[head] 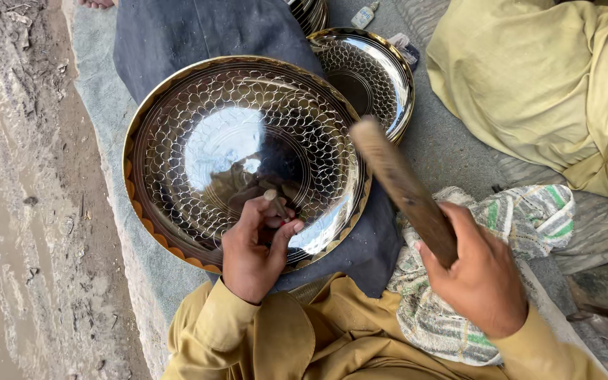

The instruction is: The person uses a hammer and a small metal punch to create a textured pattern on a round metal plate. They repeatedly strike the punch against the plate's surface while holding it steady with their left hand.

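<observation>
our left hand (251,257) pinches a small metal punch (276,205) upright on the large engraved shiny metal plate (177,148); right hand (483,278), lower right, clasps the brown wooden mallet (402,186) angled toward it.

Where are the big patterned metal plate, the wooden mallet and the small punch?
big patterned metal plate (198,134): head view, on its shiny centre.
wooden mallet (395,179): head view, mid-shaft.
small punch (274,202): head view, on its top end.

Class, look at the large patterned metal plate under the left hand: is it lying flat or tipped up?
Tipped: the plate leans on dark cloth, its near rim lower.
</observation>
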